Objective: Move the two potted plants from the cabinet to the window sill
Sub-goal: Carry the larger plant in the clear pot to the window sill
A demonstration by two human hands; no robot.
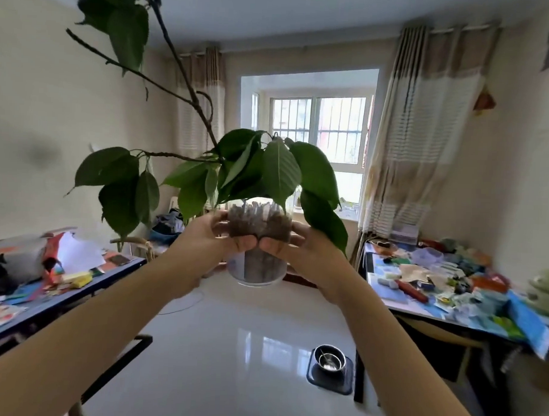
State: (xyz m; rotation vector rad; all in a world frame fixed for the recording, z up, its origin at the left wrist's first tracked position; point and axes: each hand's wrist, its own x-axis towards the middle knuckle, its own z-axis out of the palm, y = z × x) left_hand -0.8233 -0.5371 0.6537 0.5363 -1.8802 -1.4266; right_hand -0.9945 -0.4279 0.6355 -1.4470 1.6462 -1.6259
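Note:
A potted plant in a clear plastic pot (256, 271) filled with dark soil is held up in front of me, above the floor. Its long bare stem rises to the upper left, and large green leaves (280, 170) droop over the rim. My left hand (210, 236) grips the pot's left side and my right hand (292, 244) grips its right side, thumbs meeting at the front. The window sill (344, 215) lies straight ahead beneath the barred window, partly hidden by the leaves. No second plant and no cabinet are in view.
A cluttered blue table (77, 282) stands on the left and another (450, 295) on the right. A metal bowl on a dark mat (329, 363) sits on the glossy white floor. A chair with clothes (166, 226) stands near the left curtain.

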